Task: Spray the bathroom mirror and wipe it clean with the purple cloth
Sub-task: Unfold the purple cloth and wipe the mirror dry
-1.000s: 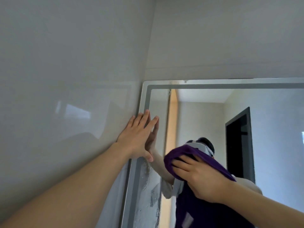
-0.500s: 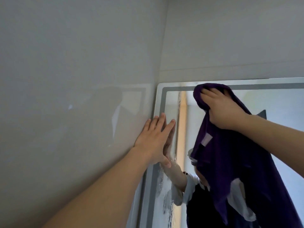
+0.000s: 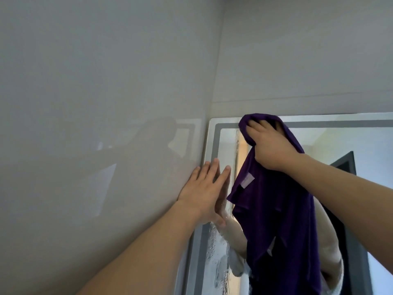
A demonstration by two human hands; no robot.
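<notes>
The bathroom mirror (image 3: 331,137) fills the lower right, with a pale frame along its top and left edges. My right hand (image 3: 270,145) grips the purple cloth (image 3: 274,209) and presses its bunched top against the mirror's upper left corner; the rest of the cloth hangs down with a small white label showing. My left hand (image 3: 204,192) lies flat with straight fingers on the mirror's left edge, next to the side wall. Wet spray streaks and droplets (image 3: 217,252) cover the glass below my left hand. No spray bottle is in view.
A glossy pale wall (image 3: 95,145) runs along the left and meets the back wall (image 3: 308,50) above the mirror. The mirror reflects a dark doorway (image 3: 346,162) and the person's arms.
My right hand has carried the cloth from the mirror's middle up to its top left corner. The view has shifted left and up. My left hand stays flat on the mirror's edge.
</notes>
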